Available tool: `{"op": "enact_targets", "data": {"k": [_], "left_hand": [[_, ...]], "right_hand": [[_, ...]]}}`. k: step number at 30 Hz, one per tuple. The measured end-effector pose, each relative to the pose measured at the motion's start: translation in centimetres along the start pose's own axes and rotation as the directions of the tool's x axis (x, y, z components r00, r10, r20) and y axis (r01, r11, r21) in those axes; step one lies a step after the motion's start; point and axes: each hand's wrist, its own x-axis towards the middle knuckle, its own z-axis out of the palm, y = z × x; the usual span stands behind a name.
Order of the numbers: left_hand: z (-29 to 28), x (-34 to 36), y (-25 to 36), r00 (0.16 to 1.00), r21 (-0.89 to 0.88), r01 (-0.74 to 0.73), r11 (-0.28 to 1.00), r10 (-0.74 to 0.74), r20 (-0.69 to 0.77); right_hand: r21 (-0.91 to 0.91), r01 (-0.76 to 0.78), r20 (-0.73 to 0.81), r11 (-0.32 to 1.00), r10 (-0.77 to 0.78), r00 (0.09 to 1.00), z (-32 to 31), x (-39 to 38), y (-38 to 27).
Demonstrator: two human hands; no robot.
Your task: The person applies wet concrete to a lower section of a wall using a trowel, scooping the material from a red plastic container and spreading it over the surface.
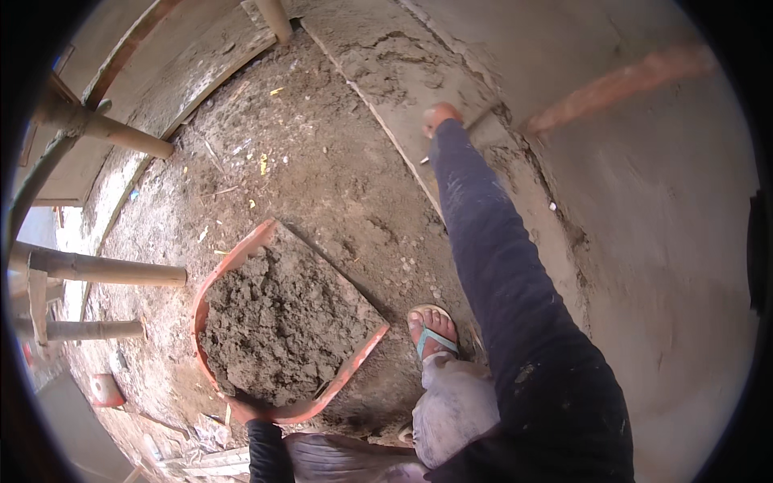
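Note:
My right hand [443, 118] is closed at the end of my outstretched arm, over the mortar strip [394, 68] along the wall's foot. It grips a thin flat trowel [481, 117], seen nearly edge-on and partly hidden by the hand and sleeve. Down at the lower left, my left hand [244, 409] holds the near rim of an orange-red mortar pan [211, 283], its fingers partly hidden. This pan has a rounded left side and a pointed right corner, and rests on the ground. A heap of wet grey mortar [278, 330] fills it.
A grey wall [660, 241] with a reddish streak rises on the right. A thin straight edge [378, 121] borders the mortar strip. Bamboo poles [105, 267] jut in from the left. My sandalled foot [433, 330] stands beside the pan. A red-and-white container [106, 390] sits at lower left.

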Motion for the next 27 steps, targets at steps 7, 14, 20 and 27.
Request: {"op": "enact_targets", "data": {"k": [7, 14, 20, 27], "left_hand": [[-6.4, 4.9, -9.7, 0.983, -0.259, 0.091, 0.961, -0.128, -0.13], [-3.1, 0.7, -0.1, 0.986, 0.003, 0.154, 0.988, -0.153, -0.065], [-2.9, 1.6, -2.9, 0.981, -0.192, 0.147, 0.97, -0.168, -0.099], [-5.4, 2.2, -4.5, 0.985, 0.105, 0.079, 0.991, -0.061, -0.161]], "right_hand": [[0.193, 0.379, -0.105, 0.905, -0.365, 0.925, 3.4, -14.0, -0.3], [0.298, 0.147, -0.028, 0.943, -0.145, 0.989, 3.7, -14.2, 23.4], [0.131, 0.419, -0.027, 0.899, -0.419, 0.908, 3.2, -9.4, 7.2], [0.621, 0.321, -0.199, 0.715, -0.252, 0.947, 2.6, -17.8, 2.5]]}}
